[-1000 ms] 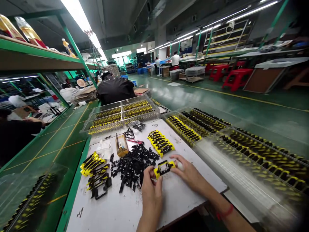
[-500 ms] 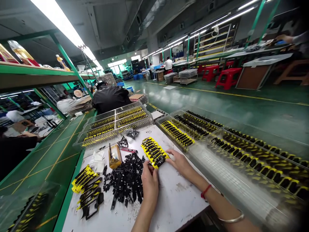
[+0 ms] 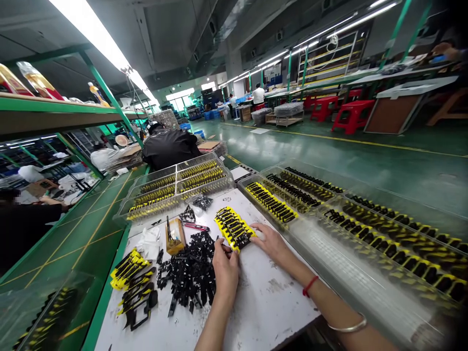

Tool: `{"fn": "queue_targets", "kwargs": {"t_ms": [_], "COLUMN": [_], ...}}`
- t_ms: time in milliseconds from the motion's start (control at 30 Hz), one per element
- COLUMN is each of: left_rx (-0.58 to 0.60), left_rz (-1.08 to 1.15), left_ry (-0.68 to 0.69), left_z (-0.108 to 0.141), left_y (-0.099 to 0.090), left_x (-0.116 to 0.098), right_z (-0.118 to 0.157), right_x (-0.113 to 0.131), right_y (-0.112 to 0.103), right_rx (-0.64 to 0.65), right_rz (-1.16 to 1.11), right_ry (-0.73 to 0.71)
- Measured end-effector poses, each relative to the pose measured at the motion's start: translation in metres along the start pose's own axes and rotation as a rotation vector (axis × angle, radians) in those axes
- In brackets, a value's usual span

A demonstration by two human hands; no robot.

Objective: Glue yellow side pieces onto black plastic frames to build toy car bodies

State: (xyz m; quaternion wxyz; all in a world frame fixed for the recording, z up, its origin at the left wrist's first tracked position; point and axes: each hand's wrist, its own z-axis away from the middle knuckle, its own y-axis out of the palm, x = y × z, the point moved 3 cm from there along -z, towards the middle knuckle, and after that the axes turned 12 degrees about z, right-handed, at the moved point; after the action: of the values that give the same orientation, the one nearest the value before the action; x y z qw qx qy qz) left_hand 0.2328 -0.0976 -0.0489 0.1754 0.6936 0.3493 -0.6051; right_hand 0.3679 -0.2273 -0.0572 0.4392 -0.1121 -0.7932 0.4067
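Note:
A row of yellow-and-black plastic parts (image 3: 234,226), set side by side, lies on the white worktop in front of me. My right hand (image 3: 270,243) grips its right near end between thumb and fingers. At the near left corner, the fingers of my left hand (image 3: 225,263) are pinched on a small dark piece, seemingly a black plastic part, mostly hidden by the fingers. Left of that hand spreads a heap of loose black plastic parts (image 3: 188,273). Farther left, more yellow-and-black parts (image 3: 131,273) are stacked in an overlapping pile.
Clear plastic trays with rows of parts stand behind (image 3: 175,187) and to the right (image 3: 310,239). A small wooden box (image 3: 175,237), a red pen-like tool (image 3: 196,226) and plastic bags (image 3: 199,201) lie beyond the heap. Someone in a black jacket (image 3: 170,146) bends over ahead.
My left hand's fingers have shifted slightly up and left at the row's near corner. My right hand keeps its place on the row. The camera view has turned slightly left.

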Motion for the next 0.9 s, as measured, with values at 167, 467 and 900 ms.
{"fn": "queue_targets", "kwargs": {"t_ms": [167,467,900], "left_rx": [-0.008,-0.013,0.151], "left_rz": [-0.006,0.005,-0.011], "left_ry": [0.016,0.04,-0.05], "left_z": [-0.004,0.002,0.035], "left_y": [0.002,-0.001,-0.028], "left_x": [-0.004,-0.014,-0.03], "right_z": [-0.009,-0.028,-0.053], "right_x": [0.004,0.01,0.009], "right_y": [0.0,0.001,0.017], "right_rx": [0.013,0.044,0.105], "right_rz": [0.031,0.089,0.143], "right_ry": [0.017,0.016,0.002]}}
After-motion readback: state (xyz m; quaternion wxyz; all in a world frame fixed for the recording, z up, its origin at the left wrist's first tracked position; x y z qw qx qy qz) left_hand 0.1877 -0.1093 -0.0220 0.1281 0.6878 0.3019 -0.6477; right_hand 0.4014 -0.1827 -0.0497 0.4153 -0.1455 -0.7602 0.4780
